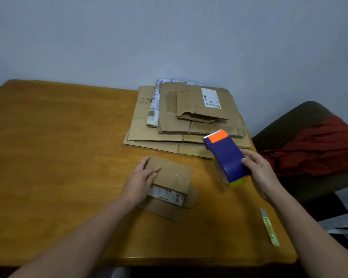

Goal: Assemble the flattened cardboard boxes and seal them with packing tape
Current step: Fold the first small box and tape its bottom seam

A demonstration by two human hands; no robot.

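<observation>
A small assembled cardboard box (174, 179) with a white label on its near side stands on the wooden table (58, 157). My left hand (140, 180) lies on the box's left top with the fingers straight. My right hand (260, 173) grips a blue tape dispenser (226, 155) with an orange front guard and a yellow core, held in the air to the right of the box. A pile of flattened cardboard boxes (169, 125) lies behind, at the table's far right.
A utility knife (269, 227) lies near the table's right edge. A chair (301, 125) with a red cloth (319, 149) stands off the table's right side. A plain wall runs behind the table.
</observation>
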